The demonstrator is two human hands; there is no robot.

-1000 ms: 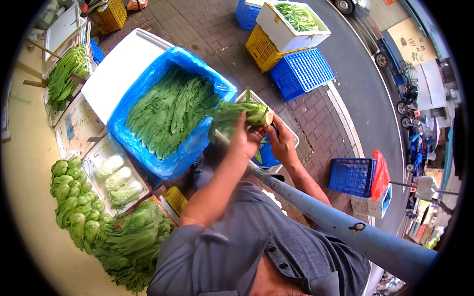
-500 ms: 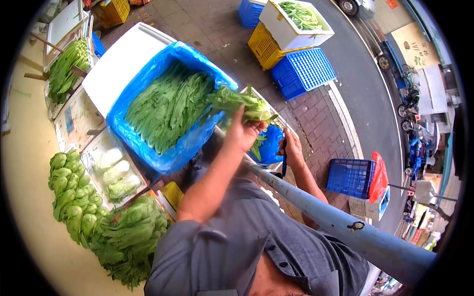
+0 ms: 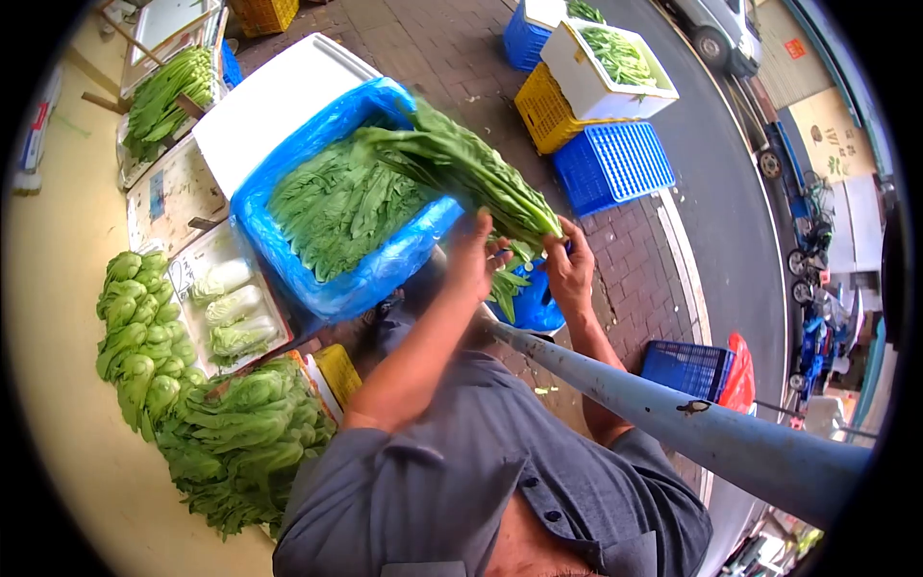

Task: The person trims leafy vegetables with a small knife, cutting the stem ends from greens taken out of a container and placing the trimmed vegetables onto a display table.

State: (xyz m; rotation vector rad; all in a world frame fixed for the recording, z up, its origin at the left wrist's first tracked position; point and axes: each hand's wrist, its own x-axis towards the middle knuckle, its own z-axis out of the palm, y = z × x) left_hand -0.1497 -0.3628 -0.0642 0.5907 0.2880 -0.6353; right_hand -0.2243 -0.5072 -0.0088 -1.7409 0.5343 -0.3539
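A long leafy green vegetable is raised over the right side of a box lined with blue plastic. My right hand grips its stem end, fingers closed round it. Just below the stalk, my left hand has its fingers apart and holds nothing that I can make out. More leafy greens lie in rows inside the lined box. Under my hands, loose leaves rest by a blue plastic bag. No knife shows in my right hand.
A blue pole slants across my right forearm. On the left are a white lid, cabbages in a tray and bok choy. Beyond stand a blue crate, a yellow crate and a white foam box.
The vegetable has swung up and stretched out above the box. My right hand, earlier apart with a dark knife-like tool, has moved to the stem end. My left hand has come off the stalk.
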